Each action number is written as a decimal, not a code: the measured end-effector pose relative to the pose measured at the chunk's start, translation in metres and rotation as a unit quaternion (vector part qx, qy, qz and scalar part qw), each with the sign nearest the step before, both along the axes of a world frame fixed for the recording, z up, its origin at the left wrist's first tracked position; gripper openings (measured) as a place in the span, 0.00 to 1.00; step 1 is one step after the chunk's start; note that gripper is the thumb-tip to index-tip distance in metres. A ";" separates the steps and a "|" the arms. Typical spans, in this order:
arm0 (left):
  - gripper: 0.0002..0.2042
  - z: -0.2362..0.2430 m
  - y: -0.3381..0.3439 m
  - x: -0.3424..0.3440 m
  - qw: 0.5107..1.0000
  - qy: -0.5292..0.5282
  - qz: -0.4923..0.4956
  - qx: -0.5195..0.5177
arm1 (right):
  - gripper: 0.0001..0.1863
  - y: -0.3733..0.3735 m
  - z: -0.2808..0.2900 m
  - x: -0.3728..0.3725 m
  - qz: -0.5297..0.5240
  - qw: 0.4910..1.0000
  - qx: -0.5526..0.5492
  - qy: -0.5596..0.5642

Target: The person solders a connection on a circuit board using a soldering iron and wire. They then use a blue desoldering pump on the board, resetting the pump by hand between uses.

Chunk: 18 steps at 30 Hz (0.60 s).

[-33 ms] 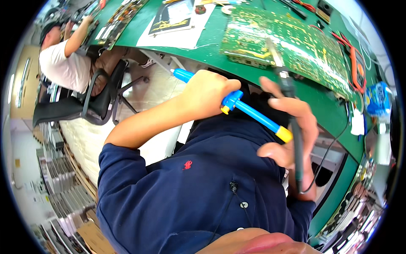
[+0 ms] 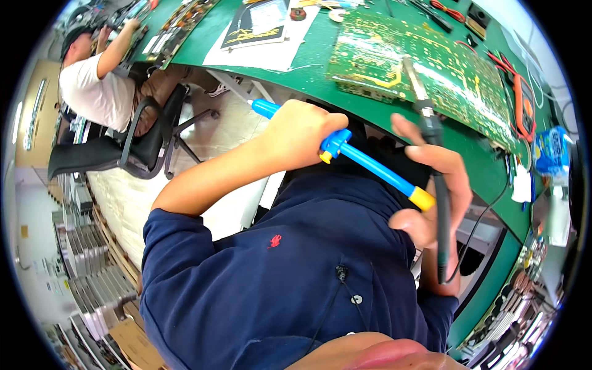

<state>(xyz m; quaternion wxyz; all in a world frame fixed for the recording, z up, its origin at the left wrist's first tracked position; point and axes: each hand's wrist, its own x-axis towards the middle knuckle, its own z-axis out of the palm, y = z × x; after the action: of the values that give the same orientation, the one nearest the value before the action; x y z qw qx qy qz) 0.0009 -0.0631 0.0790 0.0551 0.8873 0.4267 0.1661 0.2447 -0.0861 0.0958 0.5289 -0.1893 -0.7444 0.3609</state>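
My left hand (image 2: pixel 303 134) is closed in a fist round a blue solder sucker (image 2: pixel 377 168), its white nozzle pointing to the far left. The blue plunger rod sticks out on the right side of the fist and ends in a yellow cap. That cap meets the palm of my right hand (image 2: pixel 441 179); I cannot tell whether it is pressed there. A soldering iron (image 2: pixel 431 126) with a black handle stays in my right hand, across its curled fingers, tip pointing away. The iron's tip overlaps the near part of a large green circuit board (image 2: pixel 456 68) on the bench; contact is unclear.
The green workbench (image 2: pixel 185 52) carries a multimeter (image 2: pixel 524 111), a white paper sheet (image 2: pixel 259 57) and another board (image 2: pixel 179 34). The iron's cable (image 2: pixel 478 225) hangs at right. A person (image 2: pixel 98 83) sits at far left near an office chair (image 2: pixel 148 148).
My right hand and the soldering iron have shifted slightly to the right. The solder sucker's yellow cap sits a little further right too. My left hand has barely moved.
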 end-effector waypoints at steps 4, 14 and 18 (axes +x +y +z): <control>0.09 0.002 0.000 -0.021 0.998 -0.014 0.052 -0.033 | 0.37 0.008 0.004 0.015 -0.019 0.999 -0.026 0.030; 0.20 0.076 0.091 -0.103 0.917 -0.269 0.251 -0.151 | 0.25 0.022 0.019 0.046 -0.125 0.992 0.025 0.014; 0.17 0.077 0.167 -0.109 0.931 -0.238 0.260 -0.090 | 0.27 0.025 0.021 0.043 -0.174 0.984 0.018 0.045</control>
<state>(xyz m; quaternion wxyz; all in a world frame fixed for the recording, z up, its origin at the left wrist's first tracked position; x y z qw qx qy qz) -0.1085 0.1042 0.1563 0.1901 0.6710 0.6298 0.3419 0.2879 -0.0610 0.1165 0.6196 -0.2904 -0.6820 0.2581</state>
